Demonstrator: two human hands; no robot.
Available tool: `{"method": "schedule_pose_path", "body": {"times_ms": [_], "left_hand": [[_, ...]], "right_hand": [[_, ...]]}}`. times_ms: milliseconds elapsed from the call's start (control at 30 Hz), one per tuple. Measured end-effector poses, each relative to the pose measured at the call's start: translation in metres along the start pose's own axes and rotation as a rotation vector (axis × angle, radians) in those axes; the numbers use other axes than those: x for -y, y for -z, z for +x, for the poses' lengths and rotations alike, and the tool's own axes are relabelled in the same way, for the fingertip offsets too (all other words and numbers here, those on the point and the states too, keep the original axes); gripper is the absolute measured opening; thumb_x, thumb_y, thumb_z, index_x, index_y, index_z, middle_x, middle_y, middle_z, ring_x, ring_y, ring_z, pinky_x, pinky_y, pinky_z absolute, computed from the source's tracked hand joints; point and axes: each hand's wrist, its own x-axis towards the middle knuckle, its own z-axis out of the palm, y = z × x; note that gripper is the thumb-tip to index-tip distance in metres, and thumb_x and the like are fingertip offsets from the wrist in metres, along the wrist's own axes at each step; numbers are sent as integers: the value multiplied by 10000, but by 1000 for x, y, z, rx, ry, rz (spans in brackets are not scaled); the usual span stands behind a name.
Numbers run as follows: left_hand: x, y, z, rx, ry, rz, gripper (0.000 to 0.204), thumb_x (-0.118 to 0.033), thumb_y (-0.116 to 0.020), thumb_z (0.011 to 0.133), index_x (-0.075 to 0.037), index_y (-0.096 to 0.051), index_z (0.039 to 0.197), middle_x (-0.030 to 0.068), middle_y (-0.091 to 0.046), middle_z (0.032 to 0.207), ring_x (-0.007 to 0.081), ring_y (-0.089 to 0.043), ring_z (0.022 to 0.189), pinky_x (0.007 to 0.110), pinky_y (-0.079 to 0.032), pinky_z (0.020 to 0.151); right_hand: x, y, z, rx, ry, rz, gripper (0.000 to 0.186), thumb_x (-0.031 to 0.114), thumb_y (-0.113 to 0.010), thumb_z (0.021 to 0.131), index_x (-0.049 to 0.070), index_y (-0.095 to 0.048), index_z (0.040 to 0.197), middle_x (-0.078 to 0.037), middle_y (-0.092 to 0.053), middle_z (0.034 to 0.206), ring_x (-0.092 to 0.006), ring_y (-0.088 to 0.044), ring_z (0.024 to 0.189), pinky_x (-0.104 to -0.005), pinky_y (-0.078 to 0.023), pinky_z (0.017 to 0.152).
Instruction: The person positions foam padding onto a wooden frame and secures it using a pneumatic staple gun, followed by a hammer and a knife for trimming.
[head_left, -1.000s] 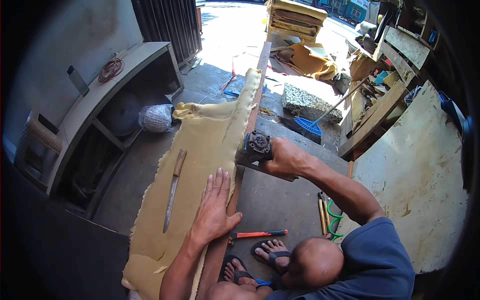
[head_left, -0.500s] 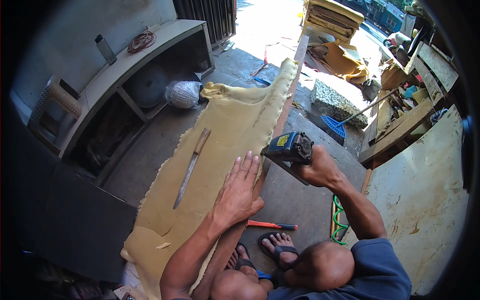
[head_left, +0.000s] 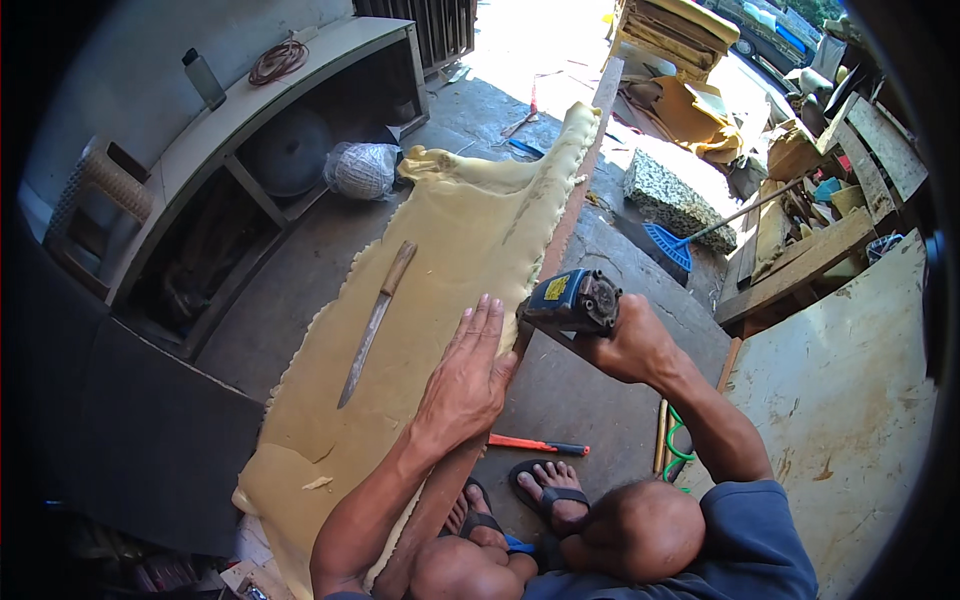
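A long sheet of yellowish foam [head_left: 450,245] lies over a piece of furniture edged with a wooden rail [head_left: 566,225]. My left hand [head_left: 462,385] rests flat on the foam near its right edge, fingers stretched forward and the thumb close beside them. In my right hand [head_left: 638,345] is a blue and black staple gun [head_left: 572,303], gripped by its handle. Its nose meets the foam's edge at the rail, just right of my left fingertips. A knife [head_left: 377,325] with a wooden handle lies on the foam, left of my left hand.
An orange and black hammer [head_left: 538,444] lies on the floor by my sandalled feet. A green coiled hose [head_left: 678,445] is near my right knee. A blue rake [head_left: 669,246], a speckled foam block [head_left: 678,195] and scrap wood fill the right. A low cabinet [head_left: 240,110] stands left.
The staple gun has shifted slightly left and tilted, its nose still by the foam's edge. My left hand has slid a little back and left, its thumb now nearer the fingers.
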Motion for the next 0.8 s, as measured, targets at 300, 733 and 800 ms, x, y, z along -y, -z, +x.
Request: {"method": "schedule_pose_path", "body": {"times_ms": [300, 733, 800], "left_hand": [[-4, 2, -1, -36, 21, 34, 605, -190, -491, 1020, 58, -309, 1541, 304, -332, 1572, 438, -326, 1467, 446, -282, 1219], [38, 27, -17, 203, 82, -607, 646, -257, -432, 1075, 61, -189, 1583, 290, -177, 1647, 362, -164, 1554, 410, -146, 1261], [42, 27, -42, 180, 64, -531, 639, -274, -397, 1090, 41, -166, 1595, 270, -159, 1660, 343, -153, 1559, 400, -135, 1261]], "right_hand": [[21, -4, -28, -72, 119, 204, 337, 106, -723, 830, 58, -731, 1163, -183, -756, 921, -248, -752, 811, -368, -565, 728], [27, -20, -18, -58, 93, 140, 226, 96, -687, 813, 13, -734, 1019, -238, -705, 791, -338, -737, 735, -417, -546, 653], [30, -23, -19, -38, 63, 166, 238, 95, -688, 819, 17, -734, 1039, -230, -713, 801, -308, -739, 729, -406, -547, 658]]}}
